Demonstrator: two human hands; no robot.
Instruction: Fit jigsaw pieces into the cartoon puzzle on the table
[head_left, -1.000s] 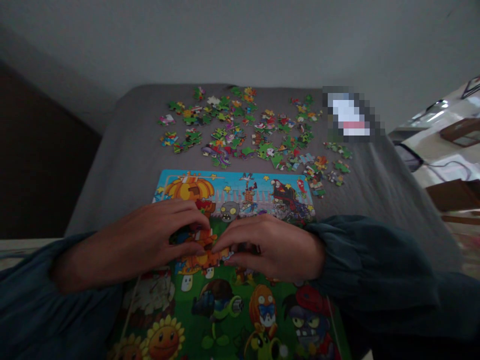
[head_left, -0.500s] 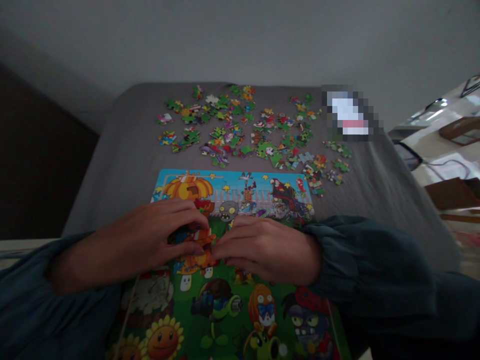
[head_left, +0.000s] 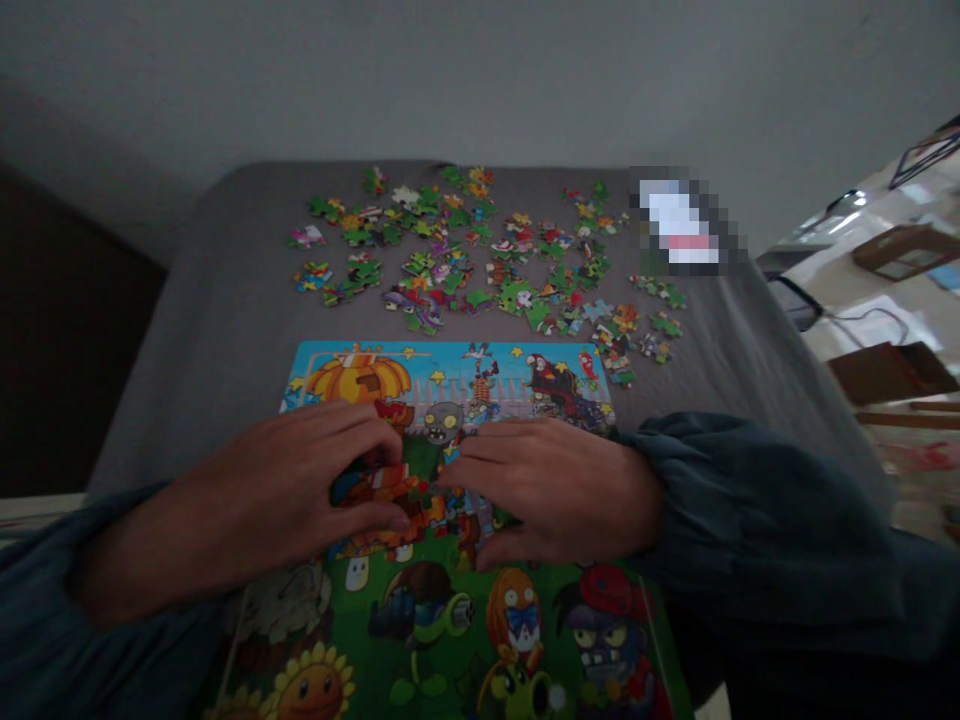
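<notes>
On the puzzle board (head_left: 450,640), left hand (head_left: 300,500) pinches orange pieces (head_left: 379,485); right hand (head_left: 555,490), grip flat, should press seams gently.

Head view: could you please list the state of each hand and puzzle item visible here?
left hand: palm down, fingers pinching an orange puzzle piece on the picture sheet.
right hand: palm down, fingers spread, resting on the sheet.
picture sheet: lying flat on the grey surface.
loose puzzle pieces: scattered, unassembled, beyond the sheet.
</notes>
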